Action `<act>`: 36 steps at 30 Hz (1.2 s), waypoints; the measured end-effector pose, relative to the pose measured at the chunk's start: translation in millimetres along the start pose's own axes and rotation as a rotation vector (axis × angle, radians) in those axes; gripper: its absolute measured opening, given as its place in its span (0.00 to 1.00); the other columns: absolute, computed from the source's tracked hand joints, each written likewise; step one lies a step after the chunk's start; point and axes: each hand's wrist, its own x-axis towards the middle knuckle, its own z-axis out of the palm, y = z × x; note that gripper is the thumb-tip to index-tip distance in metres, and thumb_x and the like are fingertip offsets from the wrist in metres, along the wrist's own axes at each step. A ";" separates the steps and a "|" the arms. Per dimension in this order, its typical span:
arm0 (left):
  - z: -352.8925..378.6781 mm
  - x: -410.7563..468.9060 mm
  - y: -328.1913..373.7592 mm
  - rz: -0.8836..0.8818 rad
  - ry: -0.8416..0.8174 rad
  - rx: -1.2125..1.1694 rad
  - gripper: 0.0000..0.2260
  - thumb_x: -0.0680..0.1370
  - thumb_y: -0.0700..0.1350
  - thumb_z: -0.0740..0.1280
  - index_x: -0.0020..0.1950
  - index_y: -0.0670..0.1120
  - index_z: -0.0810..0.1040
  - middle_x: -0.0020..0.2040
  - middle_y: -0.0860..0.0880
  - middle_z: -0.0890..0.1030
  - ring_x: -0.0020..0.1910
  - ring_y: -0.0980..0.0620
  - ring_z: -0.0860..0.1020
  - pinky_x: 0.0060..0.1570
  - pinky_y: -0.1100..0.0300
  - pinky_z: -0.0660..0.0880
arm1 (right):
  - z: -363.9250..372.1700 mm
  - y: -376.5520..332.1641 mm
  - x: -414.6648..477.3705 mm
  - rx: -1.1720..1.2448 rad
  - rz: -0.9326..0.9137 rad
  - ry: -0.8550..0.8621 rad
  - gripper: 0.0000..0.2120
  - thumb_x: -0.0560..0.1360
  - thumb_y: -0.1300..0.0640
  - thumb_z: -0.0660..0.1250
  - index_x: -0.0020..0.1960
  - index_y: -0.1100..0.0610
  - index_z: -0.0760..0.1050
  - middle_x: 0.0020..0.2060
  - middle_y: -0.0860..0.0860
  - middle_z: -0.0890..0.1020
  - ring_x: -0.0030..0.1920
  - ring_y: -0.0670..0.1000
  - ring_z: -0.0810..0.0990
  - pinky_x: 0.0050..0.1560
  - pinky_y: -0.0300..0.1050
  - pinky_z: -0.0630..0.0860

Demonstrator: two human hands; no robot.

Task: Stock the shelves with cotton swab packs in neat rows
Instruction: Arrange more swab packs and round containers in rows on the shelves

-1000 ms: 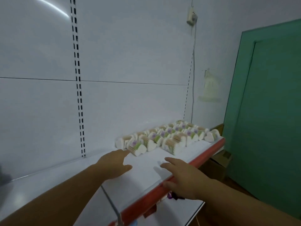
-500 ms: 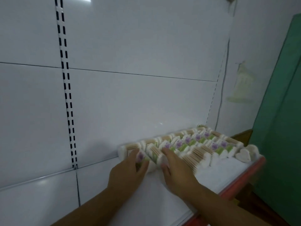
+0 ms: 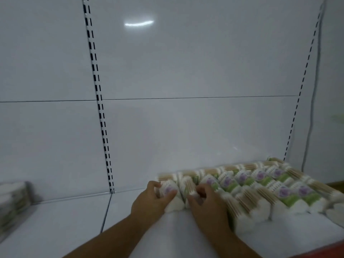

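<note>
Our left hand (image 3: pixel 149 201) grasps the end pack (image 3: pixel 168 190), the one that closes the front row on its left: the fingers curl round its far side and the thumb lies across its near face, over the purple flower print. Our right hand (image 3: pixel 207 203) sits just beside the left, almost touching it, with fingers curled over the top of the second pack (image 3: pixel 187 188) and the thumb tucked against its near end, so it grips that pack too, though blur softens the fingertips. To the right of our right hand and beyond it the cotton swab packs (image 3: pixel 260 185) run in tight rows, touching one another, wooden sticks and white tips showing, with green and purple labels on top; the rearmost row lies against the back panel (image 3: pixel 186 71). All of them rest on the white shelf (image 3: pixel 55 226), which reaches well to the left of our left hand. At the far left, well apart from both hands, stands a blurred stack (image 3: pixel 13 199) we cannot make out clearly. A slotted upright (image 3: pixel 100 112) rises behind and left of our left hand, a second upright (image 3: pixel 299 97) beyond the packs on the right, with a cable (image 3: pixel 315 90) just beside it. A strip of the shelf's red edge (image 3: pixel 320 253) shows below our right forearm.
</note>
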 end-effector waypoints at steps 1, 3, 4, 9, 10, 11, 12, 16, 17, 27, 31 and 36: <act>-0.4 -2.5 3.2 -0.032 -0.003 -0.030 0.26 0.68 0.71 0.65 0.58 0.57 0.68 0.43 0.54 0.81 0.45 0.54 0.81 0.47 0.58 0.75 | 0.0 -0.4 0.5 0.025 -0.002 0.015 0.08 0.72 0.55 0.70 0.49 0.50 0.74 0.42 0.46 0.78 0.44 0.48 0.77 0.42 0.38 0.67; -3.1 -10.9 10.4 -0.097 -0.017 -0.127 0.25 0.68 0.68 0.69 0.57 0.57 0.67 0.44 0.53 0.82 0.44 0.54 0.81 0.45 0.58 0.76 | -1.4 -2.7 0.9 0.044 -0.007 0.037 0.06 0.72 0.56 0.69 0.46 0.50 0.72 0.40 0.47 0.78 0.41 0.49 0.76 0.40 0.40 0.67; -5.6 -15.8 13.0 -0.128 -0.026 -0.177 0.24 0.69 0.65 0.70 0.57 0.56 0.68 0.44 0.52 0.82 0.42 0.55 0.81 0.41 0.60 0.75 | -2.5 -4.3 0.1 0.045 -0.010 0.045 0.06 0.72 0.56 0.68 0.45 0.50 0.71 0.38 0.47 0.78 0.39 0.49 0.75 0.39 0.41 0.66; -23.1 -47.2 18.0 -0.237 -0.011 -0.380 0.13 0.72 0.52 0.73 0.48 0.44 0.81 0.36 0.51 0.82 0.28 0.61 0.77 0.26 0.68 0.70 | -5.2 -6.1 -3.9 0.210 -0.007 -0.038 0.06 0.75 0.57 0.65 0.44 0.49 0.68 0.35 0.44 0.77 0.37 0.50 0.76 0.38 0.44 0.71; -25.7 -55.5 17.3 -0.249 0.004 -0.413 0.11 0.72 0.50 0.73 0.46 0.44 0.82 0.33 0.52 0.82 0.26 0.61 0.77 0.26 0.69 0.70 | -3.9 -5.3 -2.5 0.294 0.037 -0.076 0.05 0.76 0.58 0.63 0.45 0.49 0.69 0.37 0.46 0.78 0.40 0.53 0.78 0.40 0.47 0.75; -27.4 -63.8 16.0 -0.254 0.014 -0.441 0.09 0.72 0.49 0.73 0.46 0.44 0.82 0.32 0.53 0.83 0.27 0.61 0.78 0.27 0.69 0.70 | -1.7 -4.7 -0.7 0.397 0.101 -0.118 0.05 0.77 0.60 0.61 0.47 0.50 0.71 0.40 0.50 0.79 0.43 0.55 0.79 0.43 0.51 0.77; -28.6 -72.1 15.1 -0.246 0.011 -0.468 0.08 0.72 0.47 0.74 0.48 0.45 0.83 0.35 0.53 0.84 0.31 0.61 0.80 0.29 0.69 0.72 | 1.3 -4.8 0.7 0.495 0.178 -0.162 0.07 0.78 0.62 0.59 0.50 0.52 0.72 0.42 0.53 0.79 0.45 0.57 0.79 0.46 0.55 0.79; -26.0 -91.1 17.8 -0.203 0.023 -0.549 0.14 0.72 0.42 0.75 0.56 0.46 0.81 0.50 0.49 0.85 0.50 0.50 0.83 0.51 0.55 0.80 | 8.9 -2.8 3.7 0.700 0.298 -0.262 0.11 0.78 0.67 0.54 0.52 0.56 0.72 0.41 0.55 0.78 0.36 0.53 0.76 0.25 0.39 0.74; -25.3 -92.6 19.0 -0.203 0.034 -0.558 0.14 0.71 0.42 0.75 0.56 0.45 0.81 0.51 0.48 0.85 0.50 0.50 0.83 0.52 0.55 0.80 | 7.6 -3.1 3.8 0.709 0.319 -0.252 0.11 0.78 0.66 0.53 0.52 0.57 0.73 0.41 0.56 0.78 0.35 0.53 0.75 0.21 0.35 0.70; -82.8 -114.8 4.7 -0.173 -0.043 -0.555 0.19 0.73 0.49 0.73 0.62 0.55 0.73 0.50 0.48 0.83 0.43 0.52 0.81 0.41 0.59 0.75 | 5.3 -55.9 -22.0 0.753 0.320 -0.374 0.14 0.77 0.64 0.54 0.50 0.52 0.76 0.23 0.54 0.75 0.21 0.49 0.70 0.21 0.40 0.69; -139.5 -139.4 -37.9 -0.158 -0.027 -0.710 0.19 0.74 0.42 0.72 0.61 0.56 0.72 0.53 0.44 0.82 0.47 0.47 0.83 0.44 0.56 0.80 | 28.3 -96.8 -61.0 0.647 0.195 -0.521 0.23 0.72 0.73 0.54 0.53 0.52 0.79 0.26 0.53 0.75 0.25 0.50 0.74 0.27 0.43 0.73; -178.9 -170.3 -81.9 -0.212 -0.037 -0.735 0.18 0.74 0.40 0.71 0.62 0.50 0.73 0.52 0.41 0.82 0.48 0.43 0.83 0.43 0.56 0.81 | 73.9 -123.6 -109.8 0.078 0.018 -0.480 0.11 0.77 0.60 0.57 0.46 0.55 0.79 0.39 0.50 0.79 0.39 0.51 0.78 0.39 0.44 0.74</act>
